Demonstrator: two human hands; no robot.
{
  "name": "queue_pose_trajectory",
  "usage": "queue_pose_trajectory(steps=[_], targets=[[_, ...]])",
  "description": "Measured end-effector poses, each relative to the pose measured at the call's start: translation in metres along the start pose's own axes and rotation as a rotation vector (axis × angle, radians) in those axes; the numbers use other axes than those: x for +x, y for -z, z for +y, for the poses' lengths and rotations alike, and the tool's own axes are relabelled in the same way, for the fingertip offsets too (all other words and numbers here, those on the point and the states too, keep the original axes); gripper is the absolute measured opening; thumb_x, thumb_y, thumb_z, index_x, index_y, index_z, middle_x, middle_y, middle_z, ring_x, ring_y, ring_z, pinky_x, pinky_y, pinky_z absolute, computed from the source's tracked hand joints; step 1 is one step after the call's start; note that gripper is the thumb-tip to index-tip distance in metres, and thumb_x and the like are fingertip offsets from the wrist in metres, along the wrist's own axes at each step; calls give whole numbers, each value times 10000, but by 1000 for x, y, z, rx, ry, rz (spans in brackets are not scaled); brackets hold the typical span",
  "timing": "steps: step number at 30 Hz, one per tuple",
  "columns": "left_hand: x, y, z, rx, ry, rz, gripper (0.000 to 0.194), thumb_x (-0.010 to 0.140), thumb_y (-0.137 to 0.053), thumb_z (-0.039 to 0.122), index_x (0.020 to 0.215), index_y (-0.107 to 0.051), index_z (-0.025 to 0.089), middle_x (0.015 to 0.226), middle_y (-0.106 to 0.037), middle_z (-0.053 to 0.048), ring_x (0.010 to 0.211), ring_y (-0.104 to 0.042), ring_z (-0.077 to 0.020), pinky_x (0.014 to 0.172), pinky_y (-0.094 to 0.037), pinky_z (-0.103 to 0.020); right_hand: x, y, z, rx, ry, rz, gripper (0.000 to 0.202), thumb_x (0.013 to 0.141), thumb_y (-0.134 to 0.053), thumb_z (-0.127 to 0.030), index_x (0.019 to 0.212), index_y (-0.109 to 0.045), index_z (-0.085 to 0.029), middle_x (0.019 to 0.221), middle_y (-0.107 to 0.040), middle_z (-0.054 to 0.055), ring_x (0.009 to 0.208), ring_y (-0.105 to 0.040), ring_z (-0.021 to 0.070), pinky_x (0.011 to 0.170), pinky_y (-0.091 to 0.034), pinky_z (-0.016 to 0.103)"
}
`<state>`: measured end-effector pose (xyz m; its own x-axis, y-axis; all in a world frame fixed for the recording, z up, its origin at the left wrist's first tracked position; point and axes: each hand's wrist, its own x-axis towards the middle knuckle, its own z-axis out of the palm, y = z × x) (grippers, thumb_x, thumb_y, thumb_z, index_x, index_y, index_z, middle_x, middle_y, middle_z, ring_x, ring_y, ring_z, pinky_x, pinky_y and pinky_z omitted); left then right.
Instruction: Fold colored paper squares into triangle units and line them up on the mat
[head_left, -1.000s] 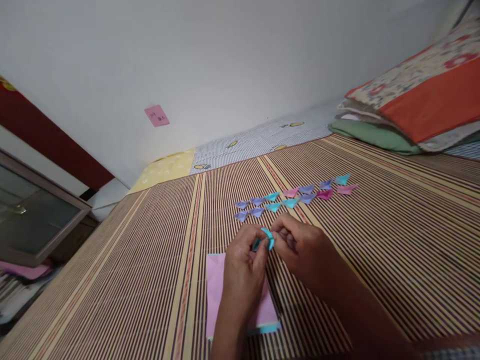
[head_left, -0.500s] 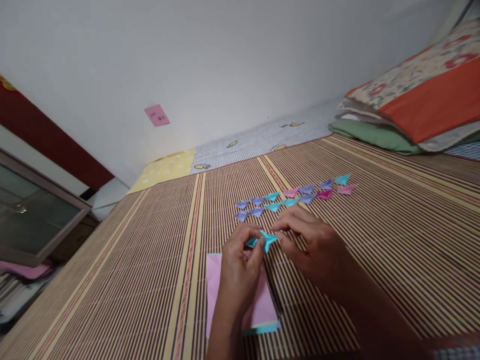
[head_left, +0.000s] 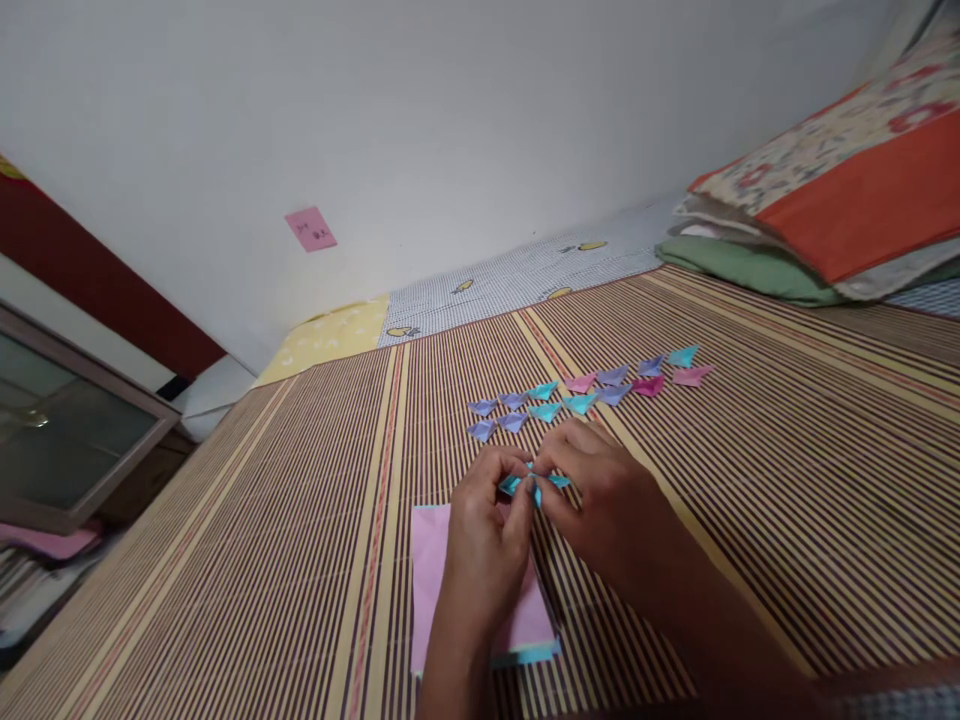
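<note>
A small turquoise folded paper boat (head_left: pixel 537 493) is pinched between my two hands, above the mat. My left hand (head_left: pixel 489 505) has thumb and index finger closed on its left and middle part. On its right side, my right hand (head_left: pixel 592 475) also pinches the paper between thumb and index finger; the fingertips hide part of the folds. Under my left wrist lies a stack of coloured paper (head_left: pixel 433 570), pink on top with turquoise edges showing below. Just beyond my hands, two rows of small folded paper boats (head_left: pixel 545 411) in purple, turquoise and pink sit on the mat.
A striped bamboo mat (head_left: pixel 315 530) covers the bed. Folded bedding (head_left: pixel 832 240) is piled at the far right against the white wall (head_left: pixel 465 130), which bears a pink note (head_left: pixel 310 229). A glass-fronted cabinet (head_left: pixel 60 420) stands at the left.
My right hand has moved left and closed its fingertips on the turquoise paper boat; before, its fingers were apart at the boat's right tip. My left hand keeps its pinch.
</note>
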<state>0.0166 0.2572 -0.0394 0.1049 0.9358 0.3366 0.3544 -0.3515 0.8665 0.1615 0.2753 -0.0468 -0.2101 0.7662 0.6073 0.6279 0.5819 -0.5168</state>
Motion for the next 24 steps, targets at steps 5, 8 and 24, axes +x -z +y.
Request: queue_pose_trajectory(steps=[5, 8, 24], targets=[[-1, -2, -2, -121, 50, 19, 59, 968, -577, 180, 928, -599, 218, 1041, -673, -47, 972, -649, -190, 864, -496, -340, 0, 2, -2, -8, 10, -38, 148, 859, -532, -68, 778, -560, -190, 868, -621, 78, 847, -563, 258, 813, -436, 425], [0, -2, -3, -219, 86, 48, 36, 955, -626, 225, 957, -590, 222, 1021, -668, -38, 952, -647, -178, 852, -501, -322, 0, 3, -2, -7, 25, -35, 151, 849, -526, -64, 773, -556, -191, 867, -613, 78, 838, -556, 257, 779, -430, 411], [3, 4, -2, -406, 276, 20, 133, 886, -675, 275, 838, -594, 180, 757, -598, 10, 658, -581, -116, 627, -515, -240, 1, 1, -3, -1, 51, -29, 178, 848, -528, -53, 743, -507, -196, 847, -587, 67, 827, -538, 239, 738, -402, 368]])
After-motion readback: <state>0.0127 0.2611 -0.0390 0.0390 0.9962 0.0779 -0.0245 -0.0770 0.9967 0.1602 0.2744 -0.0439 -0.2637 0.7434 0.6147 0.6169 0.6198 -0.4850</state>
